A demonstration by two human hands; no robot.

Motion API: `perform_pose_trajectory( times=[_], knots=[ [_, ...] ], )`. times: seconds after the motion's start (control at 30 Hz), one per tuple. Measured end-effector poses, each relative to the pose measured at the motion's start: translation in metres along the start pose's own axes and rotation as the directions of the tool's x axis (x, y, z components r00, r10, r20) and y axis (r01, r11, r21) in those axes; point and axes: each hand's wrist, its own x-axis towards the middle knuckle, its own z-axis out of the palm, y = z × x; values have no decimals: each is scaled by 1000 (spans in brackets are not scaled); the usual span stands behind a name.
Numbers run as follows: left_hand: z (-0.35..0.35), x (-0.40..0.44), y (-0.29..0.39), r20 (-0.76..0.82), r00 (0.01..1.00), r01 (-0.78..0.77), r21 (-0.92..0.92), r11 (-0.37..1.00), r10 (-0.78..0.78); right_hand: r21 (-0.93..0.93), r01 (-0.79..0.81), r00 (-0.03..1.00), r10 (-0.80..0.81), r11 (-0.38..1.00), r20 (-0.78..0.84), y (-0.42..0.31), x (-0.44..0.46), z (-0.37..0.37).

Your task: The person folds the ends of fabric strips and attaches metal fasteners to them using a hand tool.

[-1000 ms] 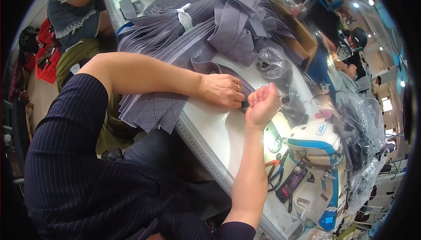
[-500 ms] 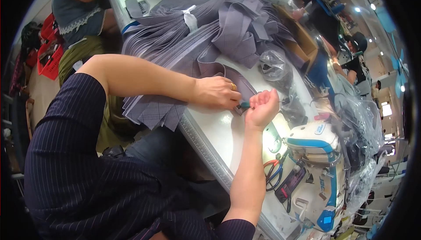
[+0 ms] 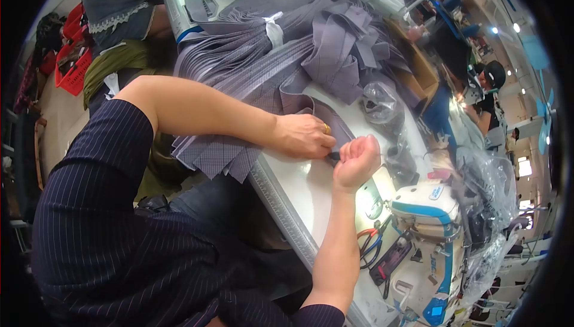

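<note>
My left hand (image 3: 306,137), with a gold ring on one finger, is closed on the end of a grey fabric strip (image 3: 327,113) that curves over the white table. Right beside it is my right hand (image 3: 357,164), its fingers curled into the palm. A small dark thing shows between the two hands; what my right hand grips is mostly hidden. Behind my left forearm lies a large pile of grey checked fabric pieces (image 3: 239,49), part of it tied with a white band (image 3: 274,31).
To the right stand a white and blue sewing machine (image 3: 421,204), scissors with orange and blue handles (image 3: 372,243) and crumpled clear plastic (image 3: 382,103). A cardboard box (image 3: 418,76) borders the pile. A red basket (image 3: 73,70) and another person (image 3: 122,16) are at upper left.
My head view has shifted slightly, so the table things sit a little lower. My right fist has turned slightly, and the teal bit seen between the hands now looks dark and mostly covered.
</note>
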Motion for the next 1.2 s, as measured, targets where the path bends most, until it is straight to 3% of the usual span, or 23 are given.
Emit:
perform_pose_trajectory(
  times=[0.1, 0.13, 0.2, 0.3, 0.4, 0.47, 0.57, 0.67, 0.77, 0.83, 1.07, 1.13, 1.2],
  knots=[
    [3, -2, -1, -38, 999, -6, -20, 1000, 5, 48, 180, 984, -180, 982, -17, -17, 6, -7],
    [3, -3, -2, -36, 999, 6, -23, 1000, -7, 118, 170, 984, -176, 978, 38, -29, 5, -7],
    [3, -2, -1, -43, 999, -12, 8, 1000, 13, -124, 81, 996, -77, 989, 35, 6, -4, 3],
    [0, 0, 0, -66, 998, -8, 12, 1000, 9, 2, -3, 1000, 3, 1000, 19, -3, -1, 1],
    [2, -2, -3, -52, 999, -1, -12, 1000, 0, 98, 167, 986, -167, 981, -5, -17, 2, -5],
    [2, -4, -1, -40, 999, 0, -16, 1000, 0, -165, 136, 990, -129, 977, 54, 11, -1, -2],
    [0, -1, 0, -16, 1000, -1, 10, 1000, 1, 79, -55, 998, 58, 995, -25, 6, 9, -8],
    [0, -2, 1, -56, 998, 5, -3, 1000, -5, 91, 6, 994, 4, 996, -110, -6, 4, -10],
    [-3, -1, 3, 16, 999, 35, 4, 999, -35, 58, 30, 986, -20, 998, -167, -20, 6, -12],
    [0, -2, 1, -64, 997, 46, -65, 997, -51, 70, 29, 986, -17, 997, -164, -19, 7, -18],
    [-8, 1, 3, -172, 981, 87, -43, 995, -94, 89, 85, 980, -67, 992, -185, -28, 8, -24],
    [-12, 5, -1, -227, 962, 143, -67, 987, -155, -253, 278, 936, -321, 927, -146, -26, 5, -26],
    [-18, 18, -12, -325, 912, 243, -66, 968, -251, -545, 492, 831, -553, 679, 61, -25, 3, -32]
  ],
)
